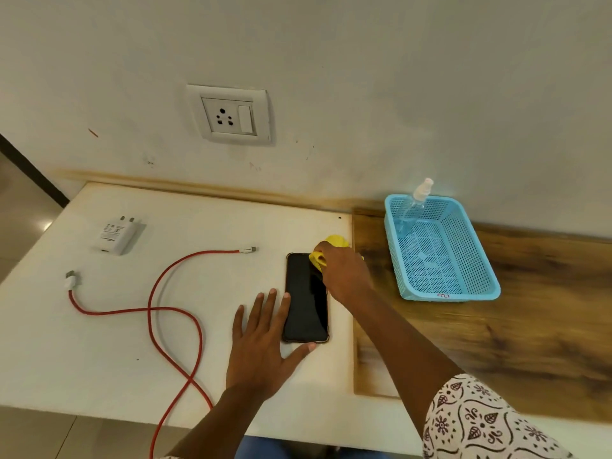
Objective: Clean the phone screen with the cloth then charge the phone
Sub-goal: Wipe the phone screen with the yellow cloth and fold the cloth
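Observation:
A black phone (304, 303) lies face up on the white tabletop (99, 352). My right hand (344, 273) is shut on a yellow cloth (332, 246) and presses it on the phone's far right corner. My left hand (261, 342) lies flat with fingers spread, touching the phone's left edge and near end. A red cable (172, 309) loops across the table to the left, with both plugs free. A white charger adapter (116, 235) lies at the far left. A wall socket (231, 115) with a switch sits above the table.
A blue plastic basket (477, 260) stands on the wooden surface (530, 342) to the right, with a clear spray bottle (414, 207) leaning in its far corner. The wall runs along the back edge. The table's near edge is close to my body.

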### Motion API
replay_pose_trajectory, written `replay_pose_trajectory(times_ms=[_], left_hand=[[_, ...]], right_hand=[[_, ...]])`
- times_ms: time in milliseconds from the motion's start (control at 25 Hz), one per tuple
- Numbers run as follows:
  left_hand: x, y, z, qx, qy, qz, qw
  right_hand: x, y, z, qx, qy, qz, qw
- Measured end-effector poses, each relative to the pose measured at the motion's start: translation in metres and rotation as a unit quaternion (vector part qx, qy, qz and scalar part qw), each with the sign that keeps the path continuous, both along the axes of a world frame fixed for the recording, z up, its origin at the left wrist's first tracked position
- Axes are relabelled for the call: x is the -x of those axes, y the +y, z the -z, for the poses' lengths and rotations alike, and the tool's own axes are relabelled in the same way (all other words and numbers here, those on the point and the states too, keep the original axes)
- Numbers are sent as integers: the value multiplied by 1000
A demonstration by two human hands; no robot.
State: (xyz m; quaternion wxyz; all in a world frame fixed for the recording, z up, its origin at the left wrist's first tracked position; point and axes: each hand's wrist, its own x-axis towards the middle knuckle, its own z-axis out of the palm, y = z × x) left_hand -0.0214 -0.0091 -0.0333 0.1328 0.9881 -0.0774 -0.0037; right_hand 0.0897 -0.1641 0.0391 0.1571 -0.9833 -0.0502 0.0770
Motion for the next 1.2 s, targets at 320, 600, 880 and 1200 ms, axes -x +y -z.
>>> replay_pose_trajectory(times_ms=[320,600,880,1200], left_hand=[[-1,-1,-1,-6,6,0,1000],[0,-1,-3,-4,5,4,1000],[0,0,-2,3,4,2,1000],[-1,2,2,9,14,-1,1000]], right_hand=[[-8,-1,4,-61,9,104,993],[25,4,35,-22,-41,-5,999],[13,10,32,50,-38,-6,998],[22,35,24,90,-80,-124,985]])
